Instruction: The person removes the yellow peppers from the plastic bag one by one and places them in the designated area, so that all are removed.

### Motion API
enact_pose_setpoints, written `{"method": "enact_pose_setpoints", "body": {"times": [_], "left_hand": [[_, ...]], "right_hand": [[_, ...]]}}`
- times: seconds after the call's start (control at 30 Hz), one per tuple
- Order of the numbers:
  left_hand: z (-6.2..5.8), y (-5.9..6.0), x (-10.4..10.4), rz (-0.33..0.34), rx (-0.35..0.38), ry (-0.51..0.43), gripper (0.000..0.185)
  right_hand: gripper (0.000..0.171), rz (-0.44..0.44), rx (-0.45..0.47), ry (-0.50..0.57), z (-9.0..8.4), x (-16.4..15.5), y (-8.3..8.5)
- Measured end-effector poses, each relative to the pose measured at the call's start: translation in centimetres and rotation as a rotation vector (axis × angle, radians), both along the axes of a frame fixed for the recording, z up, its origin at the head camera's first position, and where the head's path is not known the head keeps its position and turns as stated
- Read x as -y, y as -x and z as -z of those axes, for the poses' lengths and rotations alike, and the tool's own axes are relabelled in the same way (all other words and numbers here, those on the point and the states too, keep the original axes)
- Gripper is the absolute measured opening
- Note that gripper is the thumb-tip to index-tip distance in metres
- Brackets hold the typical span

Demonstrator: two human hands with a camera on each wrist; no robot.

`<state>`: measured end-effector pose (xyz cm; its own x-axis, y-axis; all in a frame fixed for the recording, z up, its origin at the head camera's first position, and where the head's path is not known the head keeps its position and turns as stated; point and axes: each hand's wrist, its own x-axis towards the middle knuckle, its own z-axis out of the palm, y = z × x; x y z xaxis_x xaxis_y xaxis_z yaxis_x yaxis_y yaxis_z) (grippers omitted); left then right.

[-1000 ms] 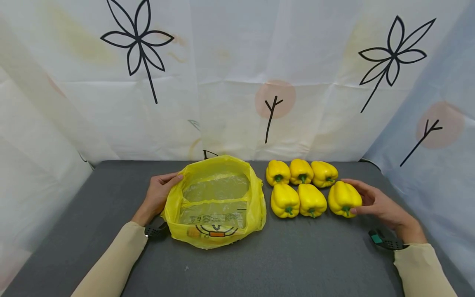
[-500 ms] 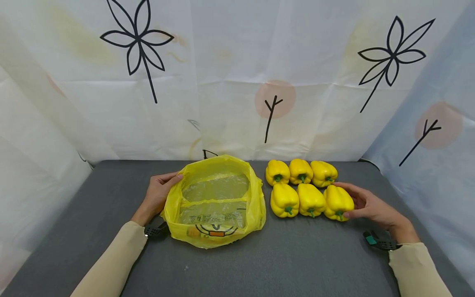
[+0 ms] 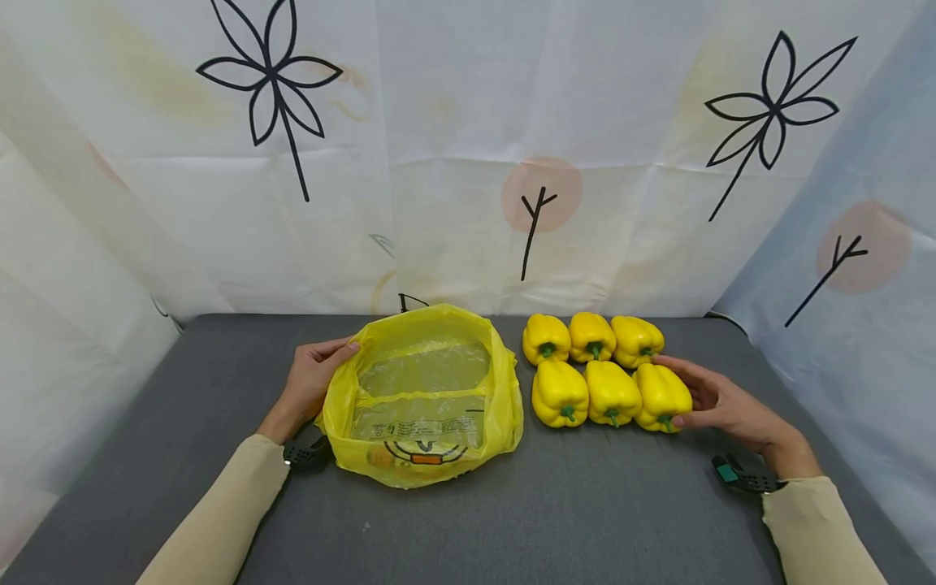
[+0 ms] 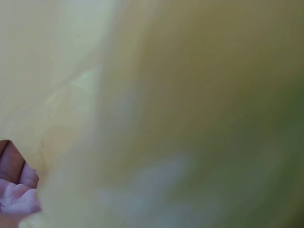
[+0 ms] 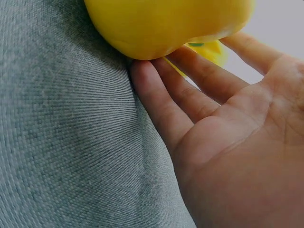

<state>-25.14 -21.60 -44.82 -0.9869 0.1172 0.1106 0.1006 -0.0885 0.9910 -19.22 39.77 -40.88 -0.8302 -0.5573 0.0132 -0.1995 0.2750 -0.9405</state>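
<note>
On the left, my left hand point(image 3: 310, 386) grips the rim of an open yellow plastic bag point(image 3: 512, 406), thumb at the edge. The bag nearly fills the left wrist view, with a bit of the hand point(image 4: 16, 185) at its lower left. My right hand point(image 3: 734, 410) holds the rightmost front yellow bell pepper point(image 3: 661, 396), thumb near its green stem and fingers around its right side. From the right wrist, the fingers point(image 5: 161, 107) touch the underside of that pepper point(image 5: 161, 26). Beside it lie two more front peppers, the nearer one point(image 3: 613, 393) touching it.
Three bell peppers form a back row, one of them on its side point(image 3: 638, 340). The dark grey table point(image 3: 468, 528) ends at a white patterned cloth point(image 3: 453, 227) behind, with more cloth at both sides. A dark band point(image 3: 746, 474) sits on the right wrist.
My right hand has moved the bell pepper left, closing the gap to its neighbour in the front row. The left hand and the bag have stayed in place.
</note>
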Motion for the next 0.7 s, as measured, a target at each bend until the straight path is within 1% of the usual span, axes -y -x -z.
{"method": "enact_pose_setpoints", "body": {"times": [0.5, 0.6, 0.7], "left_hand": [[0.0, 0.0, -0.1, -0.013, -0.016, 0.018, 0.046], [0.0, 0.1, -0.2, -0.018, -0.016, 0.018, 0.047], [0.0, 0.1, -0.3, -0.021, -0.017, 0.012, 0.048]], "right_hand": [[0.080, 0.021, 0.012, -0.015, -0.6, -0.1, -0.2], [0.079, 0.033, 0.001, -0.026, -0.8, -0.2, -0.2], [0.077, 0.066, -0.004, -0.048, -1.0, -0.2, -0.5]]}}
